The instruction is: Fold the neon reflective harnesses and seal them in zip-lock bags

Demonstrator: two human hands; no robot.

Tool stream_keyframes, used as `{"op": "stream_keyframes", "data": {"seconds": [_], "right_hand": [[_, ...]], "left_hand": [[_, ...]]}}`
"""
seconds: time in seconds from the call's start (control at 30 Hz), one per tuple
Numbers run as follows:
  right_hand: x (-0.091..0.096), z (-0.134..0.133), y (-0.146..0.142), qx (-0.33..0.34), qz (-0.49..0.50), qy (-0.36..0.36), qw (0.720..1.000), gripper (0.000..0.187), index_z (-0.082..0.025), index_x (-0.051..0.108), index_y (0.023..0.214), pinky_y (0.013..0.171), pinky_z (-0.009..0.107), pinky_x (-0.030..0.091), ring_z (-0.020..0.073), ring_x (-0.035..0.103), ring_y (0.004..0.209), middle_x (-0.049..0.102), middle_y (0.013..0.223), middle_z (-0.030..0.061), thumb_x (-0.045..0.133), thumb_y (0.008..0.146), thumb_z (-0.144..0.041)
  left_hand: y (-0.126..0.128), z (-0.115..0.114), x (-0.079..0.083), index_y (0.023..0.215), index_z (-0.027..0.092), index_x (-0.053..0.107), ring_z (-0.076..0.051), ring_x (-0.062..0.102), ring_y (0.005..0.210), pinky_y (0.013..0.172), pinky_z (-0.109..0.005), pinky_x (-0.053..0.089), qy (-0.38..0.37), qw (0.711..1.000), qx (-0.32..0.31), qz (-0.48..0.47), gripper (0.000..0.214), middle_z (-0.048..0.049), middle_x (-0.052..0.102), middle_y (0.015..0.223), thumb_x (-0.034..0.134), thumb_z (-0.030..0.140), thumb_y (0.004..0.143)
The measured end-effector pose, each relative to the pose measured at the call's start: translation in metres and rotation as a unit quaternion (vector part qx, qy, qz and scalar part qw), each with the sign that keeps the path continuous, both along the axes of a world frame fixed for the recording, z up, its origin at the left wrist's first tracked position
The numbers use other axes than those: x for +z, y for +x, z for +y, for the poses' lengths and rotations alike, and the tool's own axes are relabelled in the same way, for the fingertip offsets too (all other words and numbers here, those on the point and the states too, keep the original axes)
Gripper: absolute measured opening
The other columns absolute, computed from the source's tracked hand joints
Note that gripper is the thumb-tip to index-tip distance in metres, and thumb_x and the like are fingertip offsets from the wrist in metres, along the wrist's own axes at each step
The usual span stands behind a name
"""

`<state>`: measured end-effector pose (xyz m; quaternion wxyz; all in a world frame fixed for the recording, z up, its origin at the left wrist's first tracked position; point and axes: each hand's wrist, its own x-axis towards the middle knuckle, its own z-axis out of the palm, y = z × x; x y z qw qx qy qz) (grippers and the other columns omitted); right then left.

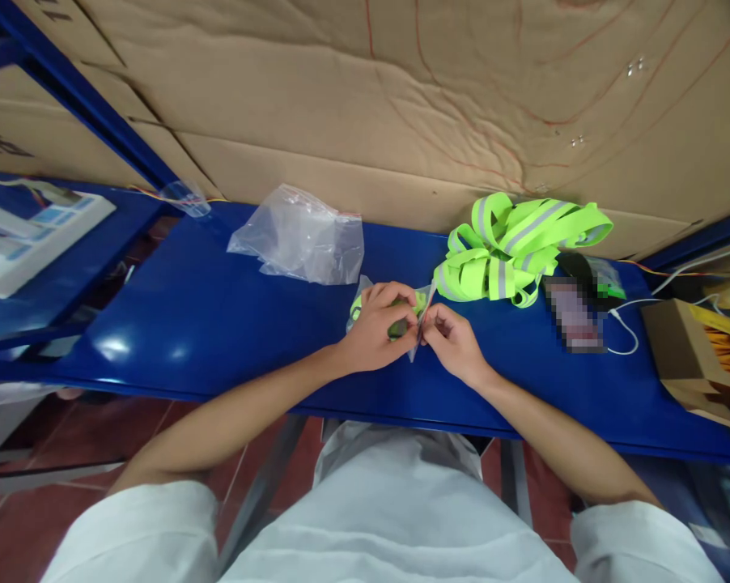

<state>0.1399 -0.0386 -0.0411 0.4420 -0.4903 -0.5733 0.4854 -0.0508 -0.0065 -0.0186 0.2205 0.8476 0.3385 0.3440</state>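
Note:
A small clear plastic bag (418,351) with a bright yellow-green item (418,302) inside lies on the blue table between my hands. My left hand (382,328) wraps over the bag from the left, its fingers curled on the bag near the opening. At the bag's right edge, where a reddish line runs along the opening, my right hand (453,340) pinches the plastic between thumb and fingers. Part of the bag's contents is hidden under my left hand. Just beyond my right hand rests a loose heap of yellow-green straps with grey reflective stripes (516,243).
Clear plastic bags (304,235) lie at the back of the blue table (219,316). On the right are a phone (575,314) with a white cable and an open cardboard box (684,344). Large cardboard (316,97) stands behind. A white device (37,235) sits far left.

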Motion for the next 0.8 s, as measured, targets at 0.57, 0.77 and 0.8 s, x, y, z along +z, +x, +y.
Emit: {"op": "stream_keyframes", "data": {"seconds": [0.57,0.77,0.8], "right_hand": [[0.009,0.007,0.003,-0.095,-0.146,0.013,0.985,0.019,-0.022,0.043,0.065,0.058,0.027,0.030,0.0117,0.040,0.058,0.043,0.060,-0.0039,0.054,0.078,-0.030],[0.009,0.012,0.015,-0.089,-0.234,0.027,0.968,0.016,-0.021,0.052,0.069,0.063,0.028,0.032,0.0140,0.048,0.062,0.054,0.064,-0.0023,0.061,0.079,-0.030],[0.009,0.013,0.017,-0.090,-0.248,0.033,0.964,0.013,-0.021,0.054,0.072,0.063,0.028,0.033,0.0143,0.050,0.062,0.056,0.065,-0.0022,0.061,0.080,-0.029]], "left_hand": [[0.003,0.007,-0.007,0.081,0.021,0.053,-0.019,0.059,0.102,0.096,-0.038,0.052,0.009,0.987,0.096,-0.131,0.019,-0.0069,0.055,0.108,0.050,0.024,0.099],[-0.006,0.008,-0.004,0.088,0.023,0.054,-0.021,0.059,0.105,0.097,-0.042,0.049,0.106,0.978,0.114,-0.137,0.014,-0.0070,0.057,0.111,0.053,0.028,0.100],[-0.006,0.008,-0.004,0.090,0.023,0.055,-0.021,0.059,0.106,0.097,-0.042,0.048,0.127,0.981,0.096,-0.108,0.012,-0.0070,0.058,0.112,0.055,0.028,0.100]]}}
